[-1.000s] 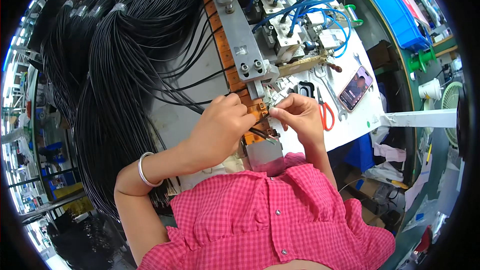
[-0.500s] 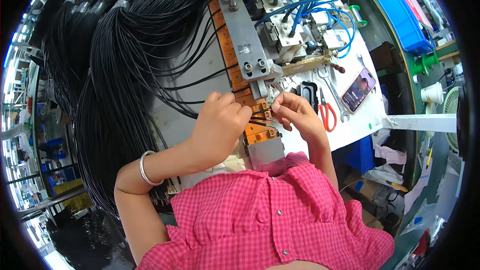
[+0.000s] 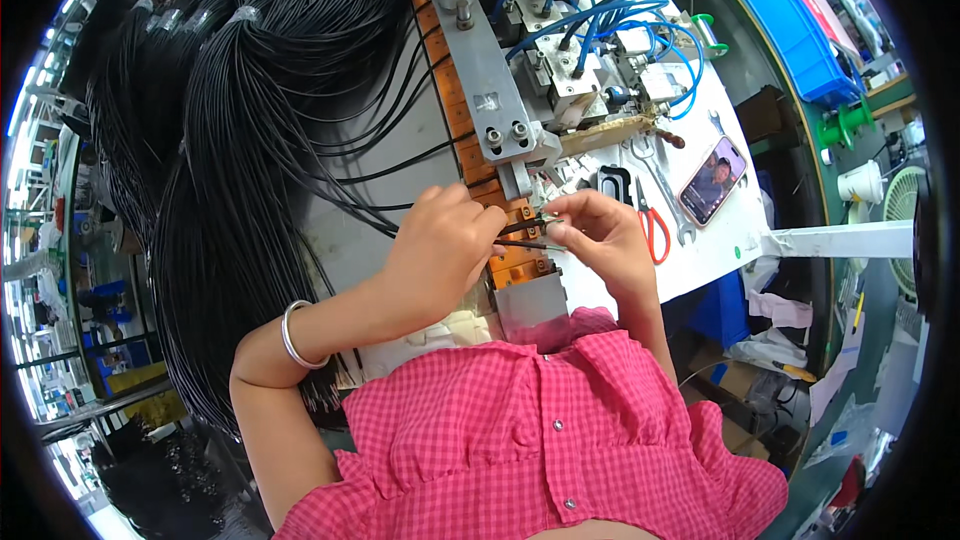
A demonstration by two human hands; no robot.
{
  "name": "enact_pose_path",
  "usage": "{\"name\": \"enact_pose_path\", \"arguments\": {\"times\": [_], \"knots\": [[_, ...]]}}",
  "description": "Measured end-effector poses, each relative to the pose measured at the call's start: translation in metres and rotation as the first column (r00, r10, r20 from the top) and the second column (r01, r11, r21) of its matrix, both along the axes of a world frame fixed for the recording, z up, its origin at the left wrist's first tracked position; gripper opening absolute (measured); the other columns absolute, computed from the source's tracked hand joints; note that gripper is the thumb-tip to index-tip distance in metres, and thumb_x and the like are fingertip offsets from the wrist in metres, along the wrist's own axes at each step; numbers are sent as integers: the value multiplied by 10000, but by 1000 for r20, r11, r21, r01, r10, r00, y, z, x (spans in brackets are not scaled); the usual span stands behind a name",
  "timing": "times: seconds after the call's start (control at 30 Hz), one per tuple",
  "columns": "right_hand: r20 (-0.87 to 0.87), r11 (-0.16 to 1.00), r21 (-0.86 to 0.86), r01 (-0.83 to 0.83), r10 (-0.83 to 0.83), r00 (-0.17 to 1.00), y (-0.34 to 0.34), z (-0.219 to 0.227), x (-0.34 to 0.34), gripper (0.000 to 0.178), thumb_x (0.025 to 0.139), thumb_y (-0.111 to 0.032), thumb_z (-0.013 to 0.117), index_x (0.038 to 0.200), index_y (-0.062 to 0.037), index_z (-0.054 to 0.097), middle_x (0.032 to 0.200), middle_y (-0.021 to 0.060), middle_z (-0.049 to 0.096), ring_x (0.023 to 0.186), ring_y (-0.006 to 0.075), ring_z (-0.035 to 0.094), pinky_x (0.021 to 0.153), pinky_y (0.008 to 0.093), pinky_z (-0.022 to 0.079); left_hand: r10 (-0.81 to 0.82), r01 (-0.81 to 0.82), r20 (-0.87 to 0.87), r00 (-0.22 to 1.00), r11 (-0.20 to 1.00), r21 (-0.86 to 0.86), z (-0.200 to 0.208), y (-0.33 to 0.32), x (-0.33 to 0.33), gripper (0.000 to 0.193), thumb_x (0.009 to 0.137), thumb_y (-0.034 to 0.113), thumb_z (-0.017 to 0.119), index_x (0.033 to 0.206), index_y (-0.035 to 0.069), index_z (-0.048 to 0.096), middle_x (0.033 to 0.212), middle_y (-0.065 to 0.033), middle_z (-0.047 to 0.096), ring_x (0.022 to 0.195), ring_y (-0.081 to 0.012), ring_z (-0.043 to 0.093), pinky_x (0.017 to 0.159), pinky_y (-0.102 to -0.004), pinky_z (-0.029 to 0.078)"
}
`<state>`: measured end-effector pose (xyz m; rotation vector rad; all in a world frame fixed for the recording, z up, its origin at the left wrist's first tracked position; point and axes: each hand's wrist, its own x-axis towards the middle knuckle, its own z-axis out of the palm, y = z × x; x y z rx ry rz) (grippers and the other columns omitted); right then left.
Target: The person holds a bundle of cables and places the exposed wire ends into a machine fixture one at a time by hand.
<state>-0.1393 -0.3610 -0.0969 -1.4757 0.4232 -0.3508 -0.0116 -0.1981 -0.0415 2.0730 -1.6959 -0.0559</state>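
My left hand (image 3: 445, 243) is closed on black cables (image 3: 520, 228), whose short ends stick out to the right past its fingertips. Green and pale thin wires (image 3: 548, 221) show at the stripped ends. At those ends is my right hand (image 3: 608, 242), its thumb and forefinger curled around the wires; exactly how they touch is too small to make out. Both hands are over an orange block fixture (image 3: 513, 271) with small screws. A grey metal end piece (image 3: 533, 306) adjoins the fixture on the near side.
A large bundle of black cables (image 3: 230, 120) covers the left. A metal press arm (image 3: 490, 90) stands over the fixture, beside blue air hoses (image 3: 600, 20). Red-handled scissors (image 3: 655, 235), a wrench (image 3: 665, 190) and a phone (image 3: 713, 181) lie right. A blue bin (image 3: 795, 25) is beyond.
The right thumb and forefinger have shifted at the cable ends and the gap between them looks wider. More of the thin wires shows. The phone's screen picture has changed.
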Motion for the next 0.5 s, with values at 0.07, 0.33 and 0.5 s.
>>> {"name": "enact_pose_path", "arguments": {"times": [0.07, 0.33, 0.5], "knots": [[-4, 999, 42, -26, 27, 1000, 2, 12, -1, 123, 830, -30, 658, 945, 4, 633, 656, -26, 552, 517, 26, 475, 424, 171, 355, -8, 8, 0, 1000, 1000, 3, 2, 1, -1, 127, 679, 107, 669, 697, 62, 551, 675, -49, 541, 741, -229, 508, 654, -350, 385], [-1, 983, 179, 37, -37, 999, 6, 8, 2, 68, 823, -19, 662, 875, 25, 661, 710, 32, 636, 481, 40, 499, 417, 170, 375, -8, 8, -4, 1000, 999, 51, 4, 3, 1, 113, 684, 46, 659, 780, 40, 599, 710, -71, 552, 772, -251, 520, 684, -373, 409], [17, 945, 325, -29, 25, 1000, 2, 12, 0, 104, 838, -53, 659, 904, 28, 664, 738, 41, 651, 510, 32, 512, 422, 175, 397, 18, -18, 8, 1000, 1000, -25, 7, 1, 1, 130, 633, 11, 635, 698, 50, 530, 676, -70, 515, 741, -248, 500, 654, -364, 392]]}}
